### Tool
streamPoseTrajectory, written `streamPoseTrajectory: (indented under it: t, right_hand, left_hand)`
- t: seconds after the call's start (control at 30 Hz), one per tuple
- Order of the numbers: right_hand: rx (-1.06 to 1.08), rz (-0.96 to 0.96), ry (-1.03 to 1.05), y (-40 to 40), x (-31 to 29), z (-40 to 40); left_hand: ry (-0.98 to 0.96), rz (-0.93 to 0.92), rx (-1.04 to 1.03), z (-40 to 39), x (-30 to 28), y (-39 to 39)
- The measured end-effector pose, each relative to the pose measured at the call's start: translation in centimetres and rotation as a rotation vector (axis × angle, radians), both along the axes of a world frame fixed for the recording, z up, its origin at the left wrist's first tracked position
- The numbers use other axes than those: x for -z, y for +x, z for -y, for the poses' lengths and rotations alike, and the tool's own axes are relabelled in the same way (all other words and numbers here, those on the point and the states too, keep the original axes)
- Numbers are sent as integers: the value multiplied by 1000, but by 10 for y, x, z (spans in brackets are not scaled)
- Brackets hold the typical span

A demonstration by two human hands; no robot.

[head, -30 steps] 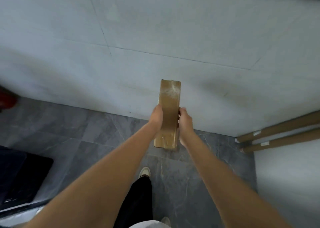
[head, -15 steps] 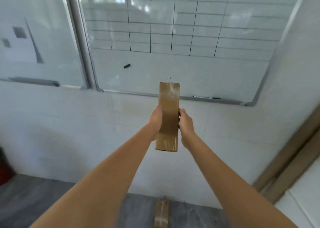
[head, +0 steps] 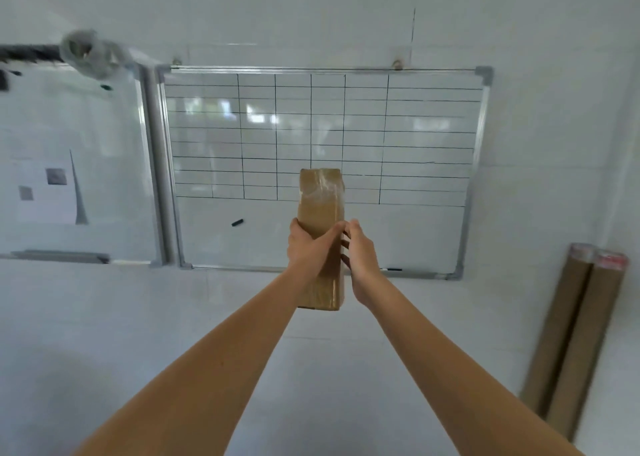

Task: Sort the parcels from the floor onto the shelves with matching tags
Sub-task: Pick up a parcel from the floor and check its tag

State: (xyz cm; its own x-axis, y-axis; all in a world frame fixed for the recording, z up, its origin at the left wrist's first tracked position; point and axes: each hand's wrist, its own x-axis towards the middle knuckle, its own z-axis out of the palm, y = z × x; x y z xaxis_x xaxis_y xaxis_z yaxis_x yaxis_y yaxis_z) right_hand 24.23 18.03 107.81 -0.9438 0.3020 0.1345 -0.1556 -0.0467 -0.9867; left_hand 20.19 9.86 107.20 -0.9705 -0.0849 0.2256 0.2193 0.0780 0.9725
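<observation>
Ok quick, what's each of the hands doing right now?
Left hand: grips the brown parcel, fingers wrapped across its front.
Right hand: fingers curled on the parcel's right side.

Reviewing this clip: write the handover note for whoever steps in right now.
Left hand: grips the parcel, fingers wrapped across its front.
Right hand: fingers on the parcel's right edge; grip unclear.
Parcel: long brown box, upright, held in front of the gridded whiteboard.
Done: one parcel picked up.
Left: read its tag, not visible here, and find the matching shelf; no shelves in view.
</observation>
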Motion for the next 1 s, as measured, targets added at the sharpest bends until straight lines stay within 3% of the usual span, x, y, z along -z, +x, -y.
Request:
streamPoseTrajectory:
  t: [0.23,0.43,0.57,0.7,0.83,1.0]
  right_hand:
    - [-37,-27,-24,11,-11,-1]
    - [-76,-98,-98,18,-13,-6]
    - [-3,-113,-20,19,-11,-20]
    - [65,-44,59,16,-10,-42]
    - [-111,49,65,10,-5,-47]
    - [-115,27,-17,9,1,-37]
  left_hand:
    - [-48,-17,-48,-2,-9,5]
    - [-91,-178,-156,5,-8,8]
    - [-41,-237,-113,21,-13,9]
    - [129,-209,3,27,-19,10]
    - [277,-105,93,24,-21,9]
    - [244,-52,153,30,-23,7]
